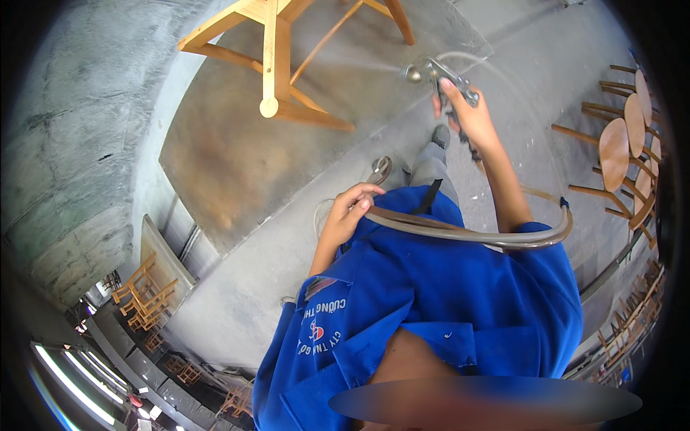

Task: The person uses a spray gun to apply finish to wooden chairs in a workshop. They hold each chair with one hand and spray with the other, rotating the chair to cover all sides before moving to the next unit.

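Note:
In my right hand (471, 118) is a metal spray gun (434, 70), gripped by its handle and pointed left. A pale mist leaves its nozzle toward an upturned-looking wooden chair frame (282, 61) with light, glossy legs and rails. My left hand (351, 212) is closed around a bundle of looped hose (445, 231), held at my waist in front of my blue shirt. The hose runs in grey and brownish lengths across to my right side and bends back near my right elbow. Part of my left fingers' grip is hidden by the hose.
Behind and below the chair frame stands a large brown-stained board (215, 165). Several round-seated wooden pieces (614, 154) are lined up at the right. More wooden frames (144, 294) stand at the lower left. A grey curved wall (79, 144) fills the left.

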`<state>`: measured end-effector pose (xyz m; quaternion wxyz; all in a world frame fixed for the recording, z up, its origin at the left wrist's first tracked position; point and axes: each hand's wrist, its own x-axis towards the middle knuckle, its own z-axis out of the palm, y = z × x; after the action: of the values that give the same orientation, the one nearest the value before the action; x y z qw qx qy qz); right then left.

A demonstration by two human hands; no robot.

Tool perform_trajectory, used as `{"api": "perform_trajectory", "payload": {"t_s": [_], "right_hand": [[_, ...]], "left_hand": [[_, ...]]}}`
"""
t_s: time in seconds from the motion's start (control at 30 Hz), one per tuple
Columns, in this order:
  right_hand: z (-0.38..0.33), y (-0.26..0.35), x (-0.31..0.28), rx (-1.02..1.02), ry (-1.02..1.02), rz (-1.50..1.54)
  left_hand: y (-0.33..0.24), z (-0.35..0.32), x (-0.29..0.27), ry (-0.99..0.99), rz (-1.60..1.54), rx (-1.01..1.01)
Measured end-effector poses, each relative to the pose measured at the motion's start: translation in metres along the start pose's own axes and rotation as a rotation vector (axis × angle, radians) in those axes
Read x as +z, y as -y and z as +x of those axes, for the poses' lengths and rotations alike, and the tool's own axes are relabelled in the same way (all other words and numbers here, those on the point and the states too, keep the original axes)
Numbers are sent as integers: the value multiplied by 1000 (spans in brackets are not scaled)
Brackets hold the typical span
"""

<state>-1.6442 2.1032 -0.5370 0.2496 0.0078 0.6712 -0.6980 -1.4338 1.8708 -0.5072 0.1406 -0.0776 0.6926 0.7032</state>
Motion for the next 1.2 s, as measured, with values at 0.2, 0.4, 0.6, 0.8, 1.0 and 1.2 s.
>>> {"api": "perform_trajectory", "payload": {"t_s": [0.2,0.4,0.6,0.8,1.0,1.2], "right_hand": [[-51,-20,39,238,301,671],[-20,-113,78,411,35,445],[18,-223,77,555,-182,351],[6,-228,73,543,-262,218],[-59,-89,69,317,35,468],[-82,14,68,45,198,594]], "left_hand": [[-3,4,4,217,111,-128],[1,-11,-20,176,168,-135],[11,-24,-46,82,221,-155],[18,-32,-54,76,197,-131],[17,-20,-43,180,82,-87],[15,-5,-26,238,55,-31]]}}
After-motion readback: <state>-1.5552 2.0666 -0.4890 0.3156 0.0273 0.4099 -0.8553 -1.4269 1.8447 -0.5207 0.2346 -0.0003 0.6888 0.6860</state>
